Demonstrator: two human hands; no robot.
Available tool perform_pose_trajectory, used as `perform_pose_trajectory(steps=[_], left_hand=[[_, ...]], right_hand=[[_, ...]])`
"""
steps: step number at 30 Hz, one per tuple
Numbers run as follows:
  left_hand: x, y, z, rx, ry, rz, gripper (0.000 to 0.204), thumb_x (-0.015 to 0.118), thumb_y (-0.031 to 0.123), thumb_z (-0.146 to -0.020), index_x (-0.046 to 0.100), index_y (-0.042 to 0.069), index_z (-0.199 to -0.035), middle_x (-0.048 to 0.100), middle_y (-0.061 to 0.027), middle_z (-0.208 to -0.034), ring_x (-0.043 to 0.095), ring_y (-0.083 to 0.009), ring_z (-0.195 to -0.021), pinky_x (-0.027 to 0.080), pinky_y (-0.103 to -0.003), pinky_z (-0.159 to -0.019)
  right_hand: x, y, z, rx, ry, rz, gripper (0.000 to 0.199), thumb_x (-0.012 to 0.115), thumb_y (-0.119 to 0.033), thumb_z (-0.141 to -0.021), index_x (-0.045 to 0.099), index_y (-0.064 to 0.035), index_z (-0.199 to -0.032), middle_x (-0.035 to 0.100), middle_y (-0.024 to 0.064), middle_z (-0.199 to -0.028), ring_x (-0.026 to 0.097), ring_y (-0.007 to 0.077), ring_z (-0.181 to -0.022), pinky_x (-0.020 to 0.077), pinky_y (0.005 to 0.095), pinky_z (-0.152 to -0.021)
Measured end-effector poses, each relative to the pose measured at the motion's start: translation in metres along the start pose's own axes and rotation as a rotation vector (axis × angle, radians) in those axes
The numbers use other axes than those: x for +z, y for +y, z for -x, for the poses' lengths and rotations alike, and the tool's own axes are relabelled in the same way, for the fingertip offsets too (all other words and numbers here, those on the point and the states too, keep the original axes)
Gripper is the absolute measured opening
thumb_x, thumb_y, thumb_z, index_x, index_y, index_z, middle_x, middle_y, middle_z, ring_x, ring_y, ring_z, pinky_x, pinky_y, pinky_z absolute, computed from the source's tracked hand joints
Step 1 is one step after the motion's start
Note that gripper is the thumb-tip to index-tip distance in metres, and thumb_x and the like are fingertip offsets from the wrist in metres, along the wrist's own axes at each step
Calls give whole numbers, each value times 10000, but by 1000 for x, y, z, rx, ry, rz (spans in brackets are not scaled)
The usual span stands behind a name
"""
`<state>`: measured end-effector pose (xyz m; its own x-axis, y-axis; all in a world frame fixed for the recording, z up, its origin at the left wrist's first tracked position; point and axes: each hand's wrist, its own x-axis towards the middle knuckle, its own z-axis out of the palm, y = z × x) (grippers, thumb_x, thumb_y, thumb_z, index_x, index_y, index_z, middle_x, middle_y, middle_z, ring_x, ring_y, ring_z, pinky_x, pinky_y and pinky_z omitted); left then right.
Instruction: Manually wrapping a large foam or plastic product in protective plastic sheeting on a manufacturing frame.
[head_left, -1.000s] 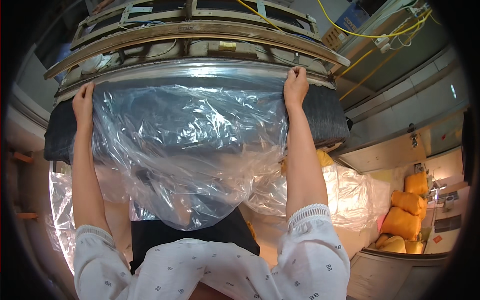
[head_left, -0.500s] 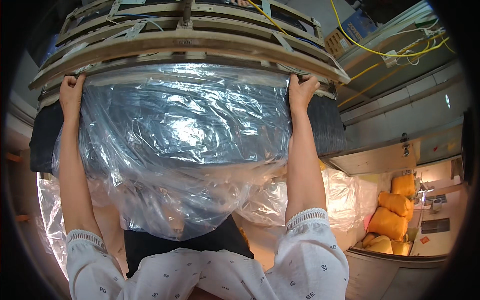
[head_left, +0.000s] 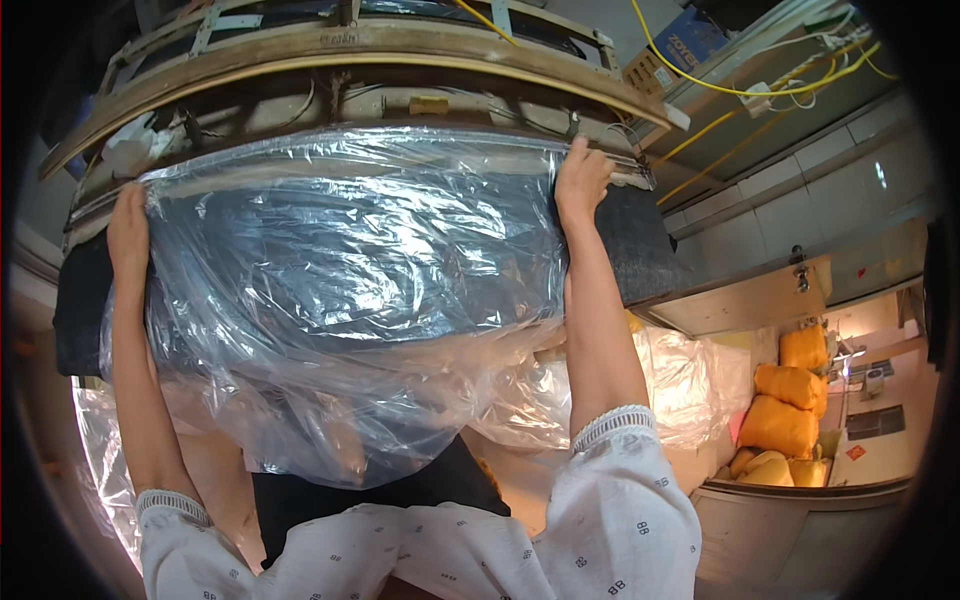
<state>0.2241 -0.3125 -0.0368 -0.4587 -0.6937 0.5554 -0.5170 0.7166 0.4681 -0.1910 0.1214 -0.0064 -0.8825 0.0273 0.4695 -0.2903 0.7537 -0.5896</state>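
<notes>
A clear plastic sheet (head_left: 330, 270), wrinkled and shiny, lies over a dark, cloth-covered surface and hangs down toward my lap. Its far edge runs along the bed of a long machine, beneath a raised wooden bar (head_left: 340, 62). At the sheet's far left corner my left hand (head_left: 128, 235) is closed on the edge, its fingertips partly hidden. My right hand (head_left: 582, 188) grips the far right corner, fingers bent over the edge beside a small metal post. Both arms reach forward, and the sheet is spread between them.
A crumpled white wad (head_left: 138, 145) sits on the machine bed at left. Yellow cables (head_left: 700, 92) cross the upper right near a blue box (head_left: 690, 45). Orange bundles (head_left: 780, 428) are stacked at far right, with more clear film (head_left: 690, 385) before them.
The wooden bar has lifted away from the sheet's far edge, opening a gap that shows the machine bed. My left hand has come slightly nearer; both hands still hold the sheet.
</notes>
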Motion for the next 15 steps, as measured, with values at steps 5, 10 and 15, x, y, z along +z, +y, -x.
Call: perform_pose_trajectory(steps=[5, 10, 15], left_hand=[[-74, 13, 26, -32, 198, 186, 356, 407, 278, -969, 537, -28, -1095, 587, -101, -1012, 538, -168, -951, 379, -256, -878], [-110, 3, 73, -195, -169, -25, 316, 454, 250, -951, 516, -47, -1038, 584, -126, -970, 538, -171, -936, 392, -248, -844], [-83, 171, 113, 378, 145, -154, 179, 532, 98, -859, 590, 20, -1009, 607, -125, -949, 569, -277, -913, 426, -340, -815]], right_hand=[[-39, 8, 41, -377, -218, -6, 445, 569, -466, -818, 616, -25, -849, 517, 155, -976, 465, 334, -976, 336, 434, -835], [-67, 7, 62, -445, -276, 12, 461, 729, -466, -662, 628, -57, -848, 518, 118, -950, 477, 299, -966, 346, 405, -819], [-72, 31, 62, -444, -358, -81, 323, 730, -387, -676, 659, -79, -745, 554, 93, -919, 498, 272, -935, 362, 398, -802]])
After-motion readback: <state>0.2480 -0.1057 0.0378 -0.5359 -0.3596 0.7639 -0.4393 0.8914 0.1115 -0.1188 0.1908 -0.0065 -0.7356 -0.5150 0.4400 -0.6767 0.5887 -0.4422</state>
